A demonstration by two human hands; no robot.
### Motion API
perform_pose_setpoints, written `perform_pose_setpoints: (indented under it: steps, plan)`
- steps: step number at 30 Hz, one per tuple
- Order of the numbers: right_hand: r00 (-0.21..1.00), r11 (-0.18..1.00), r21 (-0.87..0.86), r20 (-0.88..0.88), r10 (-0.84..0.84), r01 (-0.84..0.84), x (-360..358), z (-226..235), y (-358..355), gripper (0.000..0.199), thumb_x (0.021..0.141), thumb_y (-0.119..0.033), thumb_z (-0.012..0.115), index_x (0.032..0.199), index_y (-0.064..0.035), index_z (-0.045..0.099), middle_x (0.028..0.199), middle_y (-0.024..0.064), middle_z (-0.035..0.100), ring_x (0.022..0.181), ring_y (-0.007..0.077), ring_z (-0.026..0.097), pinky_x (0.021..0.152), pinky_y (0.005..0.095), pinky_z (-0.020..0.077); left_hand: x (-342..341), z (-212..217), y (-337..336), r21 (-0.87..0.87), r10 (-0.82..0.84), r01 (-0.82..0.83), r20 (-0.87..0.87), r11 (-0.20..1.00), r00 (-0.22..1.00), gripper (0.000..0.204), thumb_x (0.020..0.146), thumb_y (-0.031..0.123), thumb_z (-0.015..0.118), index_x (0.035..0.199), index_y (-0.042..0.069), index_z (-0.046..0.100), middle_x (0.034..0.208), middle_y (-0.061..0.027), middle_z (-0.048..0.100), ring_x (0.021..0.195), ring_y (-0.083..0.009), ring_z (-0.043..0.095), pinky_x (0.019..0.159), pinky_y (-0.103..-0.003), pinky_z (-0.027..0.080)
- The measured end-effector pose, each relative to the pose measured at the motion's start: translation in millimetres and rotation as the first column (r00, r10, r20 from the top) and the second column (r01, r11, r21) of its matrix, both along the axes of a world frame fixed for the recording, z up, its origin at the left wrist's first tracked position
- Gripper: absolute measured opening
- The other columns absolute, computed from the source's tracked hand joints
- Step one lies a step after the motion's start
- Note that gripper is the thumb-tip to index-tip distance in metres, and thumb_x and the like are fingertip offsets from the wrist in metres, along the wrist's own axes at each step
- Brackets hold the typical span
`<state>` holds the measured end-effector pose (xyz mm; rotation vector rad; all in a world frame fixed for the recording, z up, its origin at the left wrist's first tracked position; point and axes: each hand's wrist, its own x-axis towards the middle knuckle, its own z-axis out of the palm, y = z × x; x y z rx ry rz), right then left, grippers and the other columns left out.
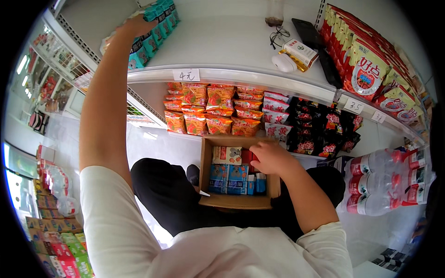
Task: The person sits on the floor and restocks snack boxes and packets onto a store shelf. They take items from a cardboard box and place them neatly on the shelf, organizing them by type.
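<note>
The grip of the left hand lies over the near side of the row of teal packets, fingers reaching across their tops; whether it closes on a packet I cannot tell. The grip of the right hand is bent down into the open carton, fingertips at a red pack; the fingers hide how tightly they close, so I cannot tell whether it holds the pack. The left arm stretches nearly straight, up and forward to the shelf; the right elbow is bent, its forearm angled inward.

The teal packets stand in a close row at the shelf's left end, glossy, each with a grey animal picture. The carton, plain brown cardboard, sits between the person's knees. Inside, a cream packet with a small animal print lies beside the red pack, above 2 blue packets and 2 narrow blue packs.

Farther right on the shelf are eyeglasses, a white case and red-and-cream bags. Below hang or stand orange bags and black bags; bottles in clear wrap stand at right.
</note>
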<state>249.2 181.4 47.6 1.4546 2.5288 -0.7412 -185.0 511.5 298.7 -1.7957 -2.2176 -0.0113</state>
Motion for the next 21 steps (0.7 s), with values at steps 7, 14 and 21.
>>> perform_pose_setpoints:
  steps: [7,14,21]
  plan:
    - [0.999,1.0,-0.024,0.034,0.007,-0.006,-3.3,6.2,-8.7,0.038,0.094,-0.035,0.068,0.12,-0.0073,0.064,0.118,0.0168,0.067,0.113,0.0381,0.068,0.093,0.0546,0.0539,39.7,-0.2,-37.3,0.177,0.062,-0.066,0.028,0.982,0.998,0.073,0.093,0.06,0.06,0.155,0.022,0.051,0.16,-0.0118,0.048,0.145,-0.0448,0.047,0.112,-0.076,0.03]
    - [1.0,0.999,-0.037,0.03,-0.002,0.003,-7.8,10.3,-9.8,0.038,0.093,-0.034,0.069,0.119,-0.0069,0.065,0.118,0.016,0.067,0.112,0.0369,0.068,0.09,0.0532,0.0548,80.1,10.5,-77.8,0.237,0.119,-0.109,-0.029,0.965,0.992,0.078,0.092,0.065,0.058,0.154,0.018,0.05,0.151,-0.0182,0.056,0.139,-0.0478,0.051,0.113,-0.06,0.043]
    - [1.0,0.999,-0.031,0.016,0.013,-0.012,-13.1,12.2,-10.0,0.038,0.091,-0.035,0.072,0.117,-0.0063,0.068,0.112,0.0159,0.069,0.111,0.0369,0.068,0.089,0.0515,0.0558,28.8,0.0,-29.9,0.181,0.006,0.002,-0.043,0.983,0.999,0.084,0.091,0.068,0.058,0.153,0.011,0.051,0.15,-0.0179,0.057,0.139,-0.044,0.052,0.115,-0.054,0.044]
